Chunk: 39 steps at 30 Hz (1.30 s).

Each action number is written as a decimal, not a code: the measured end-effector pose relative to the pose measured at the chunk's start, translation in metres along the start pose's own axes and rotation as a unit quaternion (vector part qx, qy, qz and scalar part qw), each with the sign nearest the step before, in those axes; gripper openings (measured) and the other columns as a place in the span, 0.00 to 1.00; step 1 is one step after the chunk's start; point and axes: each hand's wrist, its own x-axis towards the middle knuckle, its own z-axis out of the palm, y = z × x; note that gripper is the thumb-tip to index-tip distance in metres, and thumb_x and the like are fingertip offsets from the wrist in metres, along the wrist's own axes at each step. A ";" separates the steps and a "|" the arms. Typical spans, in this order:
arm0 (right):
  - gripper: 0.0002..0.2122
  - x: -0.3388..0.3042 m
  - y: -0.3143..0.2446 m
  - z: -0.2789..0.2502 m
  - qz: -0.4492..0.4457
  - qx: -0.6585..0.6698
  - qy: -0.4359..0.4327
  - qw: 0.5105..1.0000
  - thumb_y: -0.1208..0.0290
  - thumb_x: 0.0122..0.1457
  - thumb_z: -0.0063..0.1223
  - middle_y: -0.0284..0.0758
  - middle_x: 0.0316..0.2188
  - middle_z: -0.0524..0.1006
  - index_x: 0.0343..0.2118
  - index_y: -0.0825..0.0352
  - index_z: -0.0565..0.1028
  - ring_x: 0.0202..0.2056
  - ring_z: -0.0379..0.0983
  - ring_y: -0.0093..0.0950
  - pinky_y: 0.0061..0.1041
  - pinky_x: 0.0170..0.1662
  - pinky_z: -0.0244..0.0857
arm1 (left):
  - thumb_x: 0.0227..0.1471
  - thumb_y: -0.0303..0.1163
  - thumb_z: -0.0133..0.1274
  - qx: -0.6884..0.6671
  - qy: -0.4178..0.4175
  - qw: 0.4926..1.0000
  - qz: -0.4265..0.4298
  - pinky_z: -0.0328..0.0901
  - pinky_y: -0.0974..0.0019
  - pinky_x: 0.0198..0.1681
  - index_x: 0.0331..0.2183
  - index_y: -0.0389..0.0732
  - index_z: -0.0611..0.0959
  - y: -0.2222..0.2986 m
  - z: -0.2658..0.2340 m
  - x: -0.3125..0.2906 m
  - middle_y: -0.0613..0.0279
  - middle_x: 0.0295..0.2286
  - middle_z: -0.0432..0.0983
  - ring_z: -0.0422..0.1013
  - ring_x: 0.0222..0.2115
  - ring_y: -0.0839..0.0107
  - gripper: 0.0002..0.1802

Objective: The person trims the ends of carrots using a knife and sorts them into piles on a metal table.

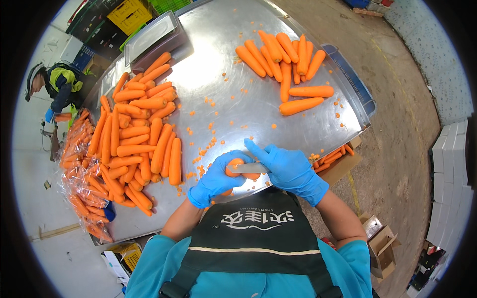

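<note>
Blue gloves cover both my hands at the near edge of the metal table (218, 124). My left hand (214, 178) is closed around carrots (232, 169), whose rounded ends point toward my right hand. Their exact number is hard to make out. In my right hand (293, 171) is a knife, its handle hidden by the fingers. The knife's blade (250, 168) lies across the carrot ends, and my right forefinger sticks out away from me. Small orange cut pieces (203, 151) are scattered around my hands and up the table.
A big heap of carrots (134, 134) covers the left side, beside clear plastic bags of carrots (82, 169). Another carrot pile (283, 54) lies far right. A lidded plastic box (151, 39) stands at the back left. Below the right edge is a carton of carrots (335, 159). A person (59, 82) works far left.
</note>
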 end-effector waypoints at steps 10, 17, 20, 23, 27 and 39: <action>0.26 -0.011 0.041 0.030 0.134 0.121 0.075 0.981 0.78 0.55 0.50 0.41 0.35 0.76 0.59 0.57 0.67 0.32 0.77 0.37 0.33 0.36 0.71 | 0.39 0.20 0.55 0.066 0.019 0.996 0.051 0.66 0.59 0.52 0.40 0.39 0.79 0.006 -0.013 0.002 0.57 0.40 0.75 0.72 0.44 0.63 0.20; 0.23 -0.006 0.037 0.051 0.211 0.283 0.060 0.934 0.80 0.56 0.48 0.41 0.33 0.76 0.56 0.57 0.70 0.34 0.76 0.35 0.31 0.39 0.70 | 0.50 0.29 0.52 -0.636 0.165 0.752 0.048 0.64 0.54 0.57 0.51 0.38 0.70 -0.047 -0.050 0.018 0.53 0.45 0.71 0.69 0.48 0.58 0.24; 0.23 -0.004 0.032 0.062 0.206 0.299 0.049 0.931 0.79 0.56 0.49 0.41 0.33 0.76 0.56 0.57 0.70 0.34 0.76 0.35 0.30 0.40 0.69 | 0.52 0.31 0.52 -0.664 0.189 0.719 0.079 0.63 0.53 0.58 0.51 0.37 0.70 -0.066 -0.067 0.017 0.53 0.46 0.71 0.67 0.51 0.57 0.24; 0.24 0.006 0.020 0.062 0.198 0.307 0.039 0.930 0.78 0.55 0.52 0.41 0.35 0.76 0.57 0.58 0.70 0.34 0.76 0.35 0.29 0.40 0.69 | 0.52 0.32 0.53 -0.642 0.239 0.722 0.098 0.62 0.53 0.59 0.51 0.37 0.70 -0.063 -0.076 0.010 0.53 0.47 0.71 0.67 0.51 0.58 0.24; 0.26 0.015 0.009 0.062 0.183 0.262 0.004 0.947 0.79 0.54 0.53 0.40 0.41 0.77 0.58 0.57 0.69 0.35 0.76 0.30 0.27 0.41 0.69 | 0.52 0.33 0.52 -0.596 0.277 0.738 0.151 0.61 0.54 0.60 0.51 0.36 0.70 -0.055 -0.094 -0.014 0.54 0.47 0.70 0.67 0.51 0.57 0.25; 0.32 -0.009 0.016 0.100 0.205 0.302 0.012 0.931 0.93 0.45 0.37 0.34 0.38 0.78 0.55 0.63 0.73 0.30 0.69 0.21 0.19 0.40 0.67 | 0.49 0.24 0.53 0.125 0.669 0.691 0.246 0.66 0.69 0.44 0.46 0.34 0.76 0.070 -0.348 -0.222 0.61 0.39 0.75 0.72 0.39 0.72 0.19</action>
